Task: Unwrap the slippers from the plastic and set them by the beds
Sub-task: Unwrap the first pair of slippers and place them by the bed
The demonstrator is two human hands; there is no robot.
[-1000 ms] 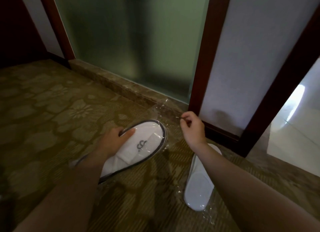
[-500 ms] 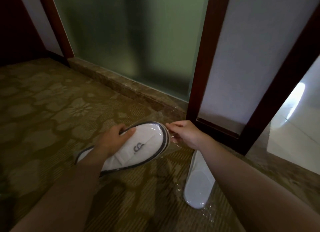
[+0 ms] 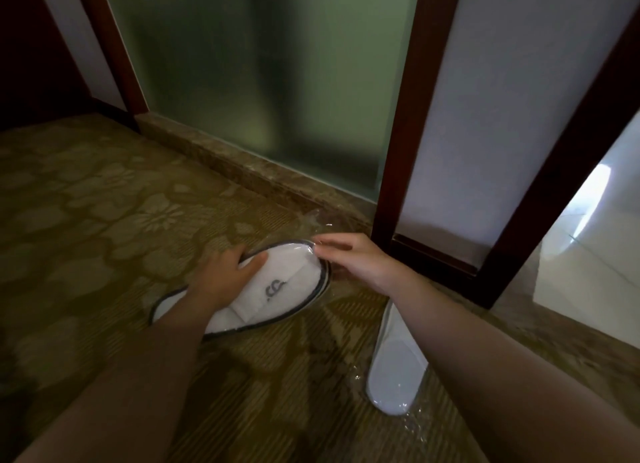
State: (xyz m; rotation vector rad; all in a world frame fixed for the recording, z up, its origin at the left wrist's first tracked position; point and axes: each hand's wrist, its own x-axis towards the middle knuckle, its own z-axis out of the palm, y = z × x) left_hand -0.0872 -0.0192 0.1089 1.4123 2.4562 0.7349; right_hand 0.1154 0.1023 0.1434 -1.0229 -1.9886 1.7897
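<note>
The slipper point(image 3: 277, 289) lies on the carpet point(image 3: 104, 220), the left hand point(image 3: 221, 275) gripping its edge, the right hand point(image 3: 353, 261) pinching plastic point(image 3: 322, 220) at its toe.

The only marking is a small dark grey logo point(image 3: 274, 285) on the strap of the white slipper point(image 3: 277, 289); it looks like two interlocking curls, perhaps letters, too small to read for certain. No other text, label or number shows.

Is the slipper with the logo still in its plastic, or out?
Still in: glossy clear plastic covers the logo slipper's toe, where the right hand pinches it.
</note>
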